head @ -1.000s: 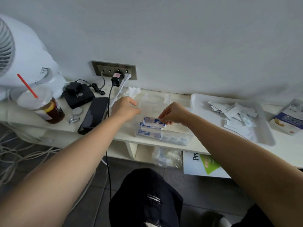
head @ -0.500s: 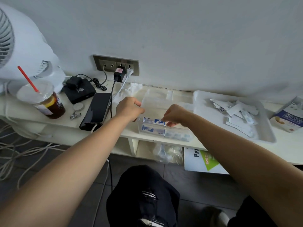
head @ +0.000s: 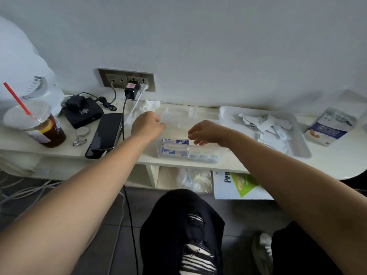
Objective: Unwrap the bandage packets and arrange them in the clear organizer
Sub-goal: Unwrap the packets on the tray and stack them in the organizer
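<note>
The clear organizer [head: 206,155] sits at the shelf's front edge with its transparent lid [head: 178,118] swung open toward the wall. Inside lie two stacks of blue-and-white bandage packets [head: 175,142] and a row of bluish ones [head: 204,156]. My left hand [head: 147,126] is at the lid's left edge with fingers curled, pinching the raised corner. My right hand [head: 204,132] hovers just above the organizer, fingers loosely bent and holding nothing.
A white tray [head: 301,149] on the right holds several torn wrappers [head: 268,126], and a bandage box [head: 327,129] stands beyond it. To the left are a phone [head: 106,133], a black box [head: 83,114], an iced drink [head: 37,126], a fan and plugged cables.
My right hand let go of the packet it was setting on the rear stack and lifted off. My left hand stayed at the lid's edge.
</note>
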